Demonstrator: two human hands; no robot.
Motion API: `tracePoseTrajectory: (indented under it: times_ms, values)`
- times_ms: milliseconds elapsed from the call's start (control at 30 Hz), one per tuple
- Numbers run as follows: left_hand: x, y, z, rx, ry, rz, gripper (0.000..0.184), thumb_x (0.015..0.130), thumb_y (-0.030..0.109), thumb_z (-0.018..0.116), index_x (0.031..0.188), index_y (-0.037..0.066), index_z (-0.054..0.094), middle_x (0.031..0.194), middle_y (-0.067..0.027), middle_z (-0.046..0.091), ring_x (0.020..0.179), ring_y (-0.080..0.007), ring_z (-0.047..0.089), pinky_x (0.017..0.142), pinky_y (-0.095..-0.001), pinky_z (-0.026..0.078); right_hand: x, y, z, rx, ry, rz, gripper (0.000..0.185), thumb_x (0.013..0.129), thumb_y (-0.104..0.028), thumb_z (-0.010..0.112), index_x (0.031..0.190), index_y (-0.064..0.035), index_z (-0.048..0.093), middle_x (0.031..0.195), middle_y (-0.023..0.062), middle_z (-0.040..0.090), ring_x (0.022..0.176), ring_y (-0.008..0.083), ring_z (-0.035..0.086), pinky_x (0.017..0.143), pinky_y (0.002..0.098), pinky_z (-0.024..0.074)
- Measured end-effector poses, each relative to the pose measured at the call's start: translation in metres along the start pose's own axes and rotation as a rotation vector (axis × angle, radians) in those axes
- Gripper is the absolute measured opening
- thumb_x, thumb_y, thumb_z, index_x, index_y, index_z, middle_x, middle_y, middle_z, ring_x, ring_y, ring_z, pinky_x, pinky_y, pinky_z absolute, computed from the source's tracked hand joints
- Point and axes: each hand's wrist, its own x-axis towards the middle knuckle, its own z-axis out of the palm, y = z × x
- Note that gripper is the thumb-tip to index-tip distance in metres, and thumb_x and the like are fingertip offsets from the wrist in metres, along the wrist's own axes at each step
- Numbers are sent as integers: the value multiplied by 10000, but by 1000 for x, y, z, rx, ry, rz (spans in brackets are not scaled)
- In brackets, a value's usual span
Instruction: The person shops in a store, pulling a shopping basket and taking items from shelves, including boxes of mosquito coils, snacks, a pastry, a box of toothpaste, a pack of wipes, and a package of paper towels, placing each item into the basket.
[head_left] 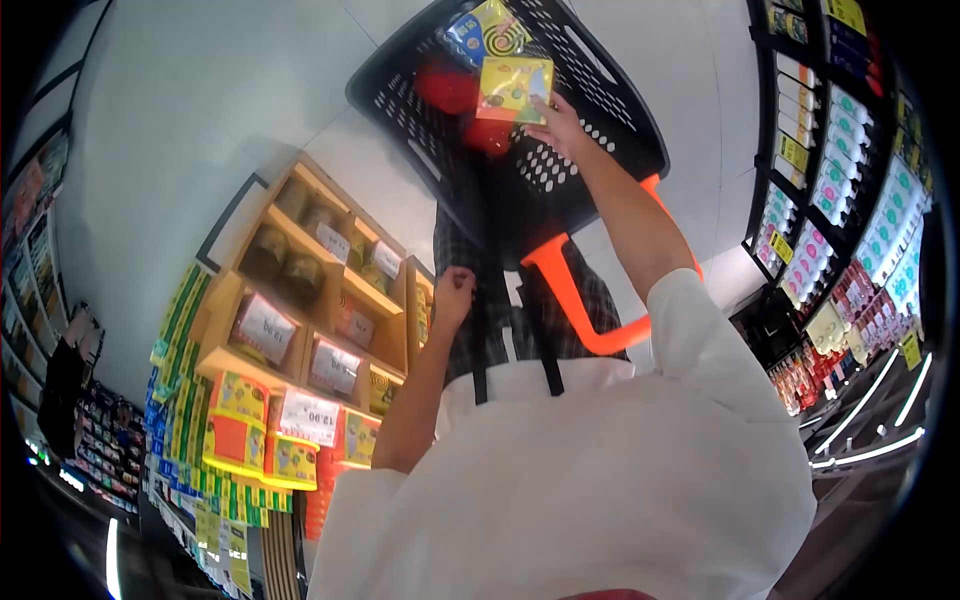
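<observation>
A flat, squarish yellow packet point(508, 84) lies over the basket's interior, its edge pinched in the fingers of the right hand point(560, 128). The basket point(630, 120) is black plastic, its walls pierced with small holes, with a smooth, angular orange handle point(562, 290). Inside are a shiny blue-and-yellow package point(468, 38) printed with a spiral and rounded red items point(447, 86), perhaps wrapped, though blur hides their texture. The left hand point(457, 288) curls loosely near a compartmented wooden rack point(222, 352) containing dark, round jars point(300, 278); whether its fingertips meet, I cannot tell.
</observation>
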Motion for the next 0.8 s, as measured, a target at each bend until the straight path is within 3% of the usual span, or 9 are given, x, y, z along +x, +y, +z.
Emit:
tracePoseTrajectory:
  times_ms: [167, 267, 367, 500, 533, 600, 633, 733, 800]
  values:
    - [26, 20, -6, -81, 1, -143, 98, 921, 96, 553, 973, 15, 570, 725, -73, 606, 527, -124, 561, 467, -252, 442, 92, -29, 35, 14, 0, -105, 449, 872, -279, 714, 1246, -95, 546, 928, 58, 621, 689, 174, 650, 624, 312, 573]
    - [46, 18, 0, -208, 163, 4, 83, 910, 40, 544, 984, 13, 569, 732, -67, 598, 499, -118, 528, 446, -239, 415, 136, -21, 39, -26, 46, -208, 404, 872, -265, 714, 1175, -33, 582, 916, 64, 618, 687, 170, 648, 615, 286, 571]
    - [26, 90, 5, -84, 606, 613, 96, 872, -18, 559, 962, 1, 587, 735, -62, 600, 513, -124, 530, 466, -231, 415, 135, -25, 47, -24, 68, -183, 382, 906, -224, 668, 1201, -8, 559, 980, 89, 634, 761, 191, 656, 673, 283, 581]
    - [66, 223, 18, 79, 321, 1071, 129, 859, -4, 627, 979, -17, 583, 840, -82, 611, 697, -102, 541, 643, -201, 451, 124, -26, 50, 27, 78, -194, 449, 918, -205, 651, 1304, -41, 492, 983, 101, 632, 771, 204, 666, 692, 305, 591]
    - [95, 257, 25, 99, 290, 946, 130, 859, 17, 618, 976, -25, 579, 850, -98, 593, 710, -140, 560, 644, -218, 461, 123, -28, 50, 52, 72, -224, 482, 914, -206, 658, 1328, -45, 472, 965, 102, 626, 752, 201, 667, 690, 312, 593]
    - [192, 291, 40, 345, 633, 1071, 381, 841, 162, 679, 1122, -37, 517, 1088, -204, 497, 985, -342, 532, 880, -382, 446, 119, -35, 45, 136, -40, -190, 529, 917, -190, 651, 1379, -67, 425, 1034, 121, 622, 802, 223, 672, 730, 331, 593]
    - [234, 290, 43, 347, 652, 835, 528, 847, 285, 684, 1202, -45, 473, 1217, -248, 435, 1117, -383, 474, 976, -420, 389, 117, -33, 41, 181, -95, -164, 554, 919, -182, 647, 1405, -77, 401, 1068, 131, 619, 827, 235, 675, 750, 341, 593]
    - [319, 290, 31, -56, 408, 296, 543, 886, 370, 618, 1243, -24, 512, 1101, -254, 635, 1039, -355, 620, 924, -420, 457, 108, -32, 31, 162, -187, -137, 559, 922, -154, 636, 1413, -57, 388, 1180, 148, 588, 981, 267, 646, 871, 378, 564]
    - [322, 286, 27, -131, 162, 522, 455, 891, 322, 621, 1182, -24, 569, 1034, -221, 675, 956, -328, 658, 865, -393, 490, 103, -33, 26, 167, -218, -122, 556, 929, -143, 623, 1419, -51, 379, 1195, 150, 578, 989, 264, 643, 884, 378, 560]
